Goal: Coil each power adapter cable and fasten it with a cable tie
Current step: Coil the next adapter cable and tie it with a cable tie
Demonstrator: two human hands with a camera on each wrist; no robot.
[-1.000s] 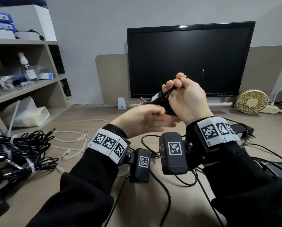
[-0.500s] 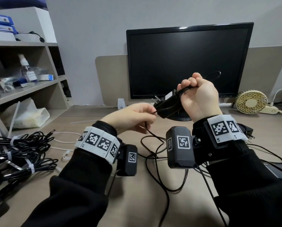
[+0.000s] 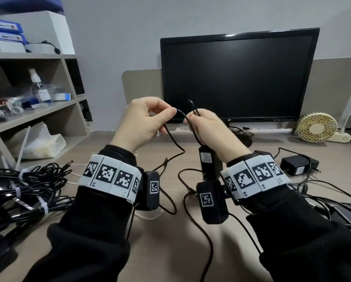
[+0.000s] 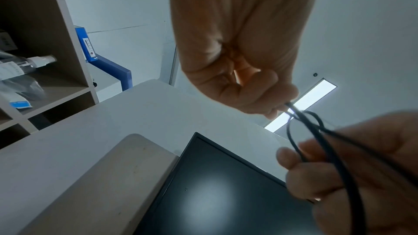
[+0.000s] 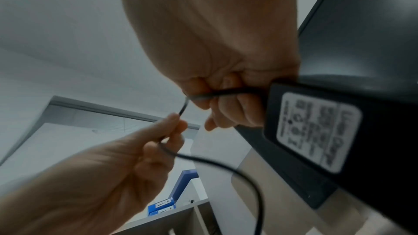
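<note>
Both hands are raised in front of the monitor. My right hand grips loops of the thin black adapter cable. The black power adapter, with its white label, hangs under that hand's palm. In the right wrist view the adapter lies against the curled fingers. My left hand pinches the same cable between thumb and forefinger, just left of the right hand. From there the cable drops in a curve to the desk. The left wrist view shows the pinch and the cable crossing into the right hand.
A pile of black cables bound with white ties lies at the left desk edge. Loose white cable ties lie behind the left wrist. Another black adapter and loose cables sit at the right. Behind stand a monitor, a small fan and shelves.
The adapter has swung from level in the right hand to hanging below it. My left hand has risen from beside the adapter to pinch the cable next to the right hand.
</note>
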